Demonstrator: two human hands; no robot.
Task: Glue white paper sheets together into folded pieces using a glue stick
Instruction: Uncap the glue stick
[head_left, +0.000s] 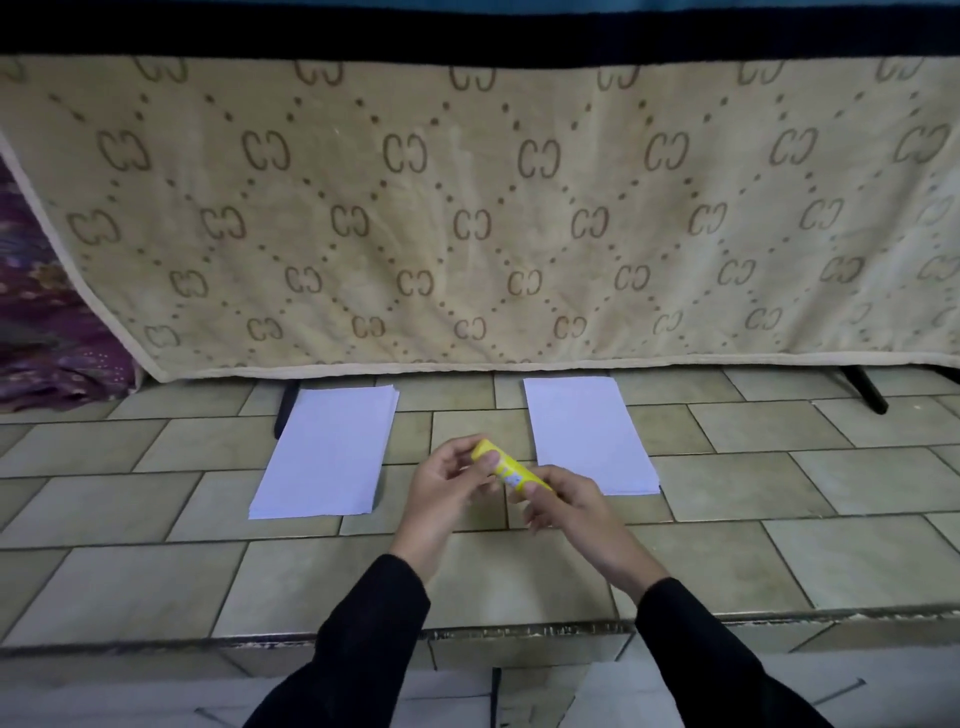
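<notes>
Beige cloth printed with a repeated double-C monogram hangs behind the tiled floor, where white paper lies in a left stack and a right stack. Between them you hold the yellow glue stick aloft, your left hand pinching its far end and your right hand curled round the near end. You are likely uncapping it, so pull straight along the barrel; its label is too small to read.

Single wide-angle head view, worn by the person, looks forward and down across the tiled floor, sleeves entering from the bottom edge, left hand and right hand close below centre, a patterned blanket facing it further back.
</notes>
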